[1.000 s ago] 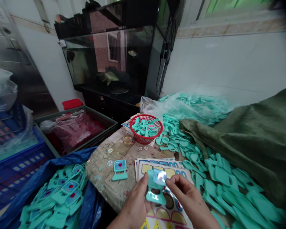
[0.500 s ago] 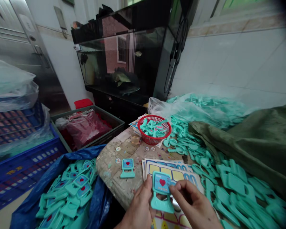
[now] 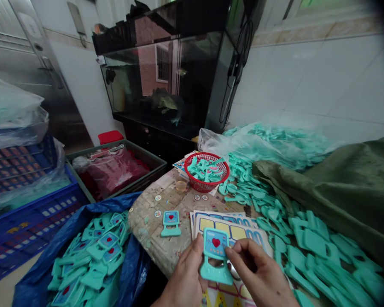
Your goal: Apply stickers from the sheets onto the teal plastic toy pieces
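My left hand (image 3: 187, 273) grips a turquoise plastic toy monitor (image 3: 216, 273) by its left side, thumb along the edge. A blue sticker with a red heart (image 3: 216, 242) covers the toy's screen. My right hand (image 3: 259, 268) is closed, thumb and forefinger pinched at the sticker's lower right corner; whether it grips the edge or presses on it I cannot tell. Beneath both hands lie sticker sheets (image 3: 208, 224) with yellow and blue shapes. Another toy monitor (image 3: 171, 223) with the same heart sticker lies on the worn table (image 3: 153, 251) to the left.
A red basket (image 3: 206, 186) of turquoise parts stands at the table's back. Loose turquoise parts (image 3: 310, 243) heap up on the right beside a green cloth (image 3: 339, 179). At left, a blue bag (image 3: 136, 247) holds stickered toys near blue crates (image 3: 35, 221). A fish tank (image 3: 160, 85) stands behind.
The view has shifted slightly. Both hands keep nearly the same pose on the toy monitor, with the right fingertips still at the sticker's lower right corner.
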Tool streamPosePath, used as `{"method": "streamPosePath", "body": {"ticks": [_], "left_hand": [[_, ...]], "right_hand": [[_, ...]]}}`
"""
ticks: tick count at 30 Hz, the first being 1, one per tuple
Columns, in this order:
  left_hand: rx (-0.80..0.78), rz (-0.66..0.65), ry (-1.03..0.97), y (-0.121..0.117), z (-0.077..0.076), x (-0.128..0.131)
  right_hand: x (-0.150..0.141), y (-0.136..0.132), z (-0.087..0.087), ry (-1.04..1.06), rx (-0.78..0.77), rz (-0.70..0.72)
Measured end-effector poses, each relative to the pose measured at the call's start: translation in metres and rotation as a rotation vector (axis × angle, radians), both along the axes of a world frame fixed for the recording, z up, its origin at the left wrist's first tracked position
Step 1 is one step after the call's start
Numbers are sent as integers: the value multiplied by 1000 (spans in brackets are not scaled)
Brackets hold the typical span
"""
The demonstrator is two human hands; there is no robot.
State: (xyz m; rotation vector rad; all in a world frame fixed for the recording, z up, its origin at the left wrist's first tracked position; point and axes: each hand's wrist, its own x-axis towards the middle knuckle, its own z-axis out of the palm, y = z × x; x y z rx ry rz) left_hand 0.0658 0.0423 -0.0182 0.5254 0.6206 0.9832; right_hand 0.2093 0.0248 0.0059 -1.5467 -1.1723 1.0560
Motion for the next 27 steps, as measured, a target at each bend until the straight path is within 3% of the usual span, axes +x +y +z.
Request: {"method": "streamPosePath", "body": {"ticks": [4, 11, 19, 23, 27], "left_hand": [[6, 55, 134, -2, -2, 0], [96, -12, 49, -4, 7, 3], [132, 13, 308, 0, 14, -3], [110, 27, 391, -1, 12, -8], [175, -18, 433, -9, 10, -8]], "right_hand": [[1, -1, 1, -41, -1, 16], [4, -4, -11, -177, 78, 47], [8, -6, -10, -618, 217, 31], [18, -2, -18, -444, 160, -6], [2, -2, -21, -181, 55, 15]]}}
